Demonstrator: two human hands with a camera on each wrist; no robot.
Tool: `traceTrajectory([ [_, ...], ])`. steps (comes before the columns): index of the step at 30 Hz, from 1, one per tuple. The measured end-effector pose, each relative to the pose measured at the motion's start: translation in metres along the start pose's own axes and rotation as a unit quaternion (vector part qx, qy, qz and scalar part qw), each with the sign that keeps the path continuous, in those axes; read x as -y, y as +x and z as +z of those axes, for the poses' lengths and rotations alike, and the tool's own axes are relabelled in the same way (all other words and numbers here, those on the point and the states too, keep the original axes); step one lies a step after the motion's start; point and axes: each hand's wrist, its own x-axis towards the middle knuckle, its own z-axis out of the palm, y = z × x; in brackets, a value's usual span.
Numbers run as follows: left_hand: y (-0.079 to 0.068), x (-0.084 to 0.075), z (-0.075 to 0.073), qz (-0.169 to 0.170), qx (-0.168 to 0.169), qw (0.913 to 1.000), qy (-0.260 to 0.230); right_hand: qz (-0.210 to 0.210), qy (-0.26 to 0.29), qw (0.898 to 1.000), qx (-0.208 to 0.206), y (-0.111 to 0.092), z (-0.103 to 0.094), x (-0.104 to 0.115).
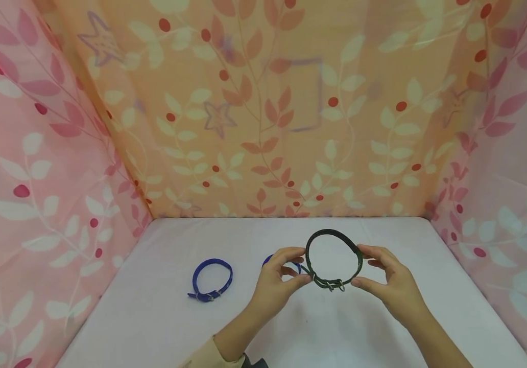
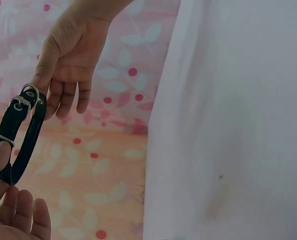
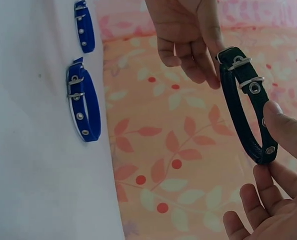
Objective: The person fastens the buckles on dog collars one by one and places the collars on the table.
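Observation:
A dark green buckled collar (image 1: pixel 329 232) is held up above the white table, fastened into a loop. My left hand (image 1: pixel 272 286) pinches its left side between thumb and fingers. On the opposite side my right hand (image 1: pixel 394 286) grips the strap the same way. The metal buckle (image 3: pixel 238 63), rings and eyelets show along the strap in the right wrist view. One blue collar (image 1: pixel 206 296), also buckled into a loop, lies on the table to the left. A second blue collar (image 1: pixel 267 259) lies behind my left hand, which hides part of it.
The white tabletop (image 1: pixel 153 327) ends at an orange leaf-patterned cloth (image 1: pixel 254 112) at the back. Pink patterned cloths (image 1: pixel 29 163) stand along both sides. A light sleeve (image 1: pixel 213 354) covers my left forearm near the bottom edge.

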Motion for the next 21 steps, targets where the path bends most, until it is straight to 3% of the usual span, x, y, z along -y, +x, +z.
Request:
traceTrajectory([
  [8,0.008,0.020,0.020,-0.034,-0.010,0.9992,-0.020,0.036,-0.027,0.999,-0.010,-0.006,-0.003,-0.020],
  [21,0.027,0.046,0.049,-0.095,-0.049,0.9942,0.013,0.041,-0.101,0.994,-0.014,-0.007,-0.004,-0.059],
])
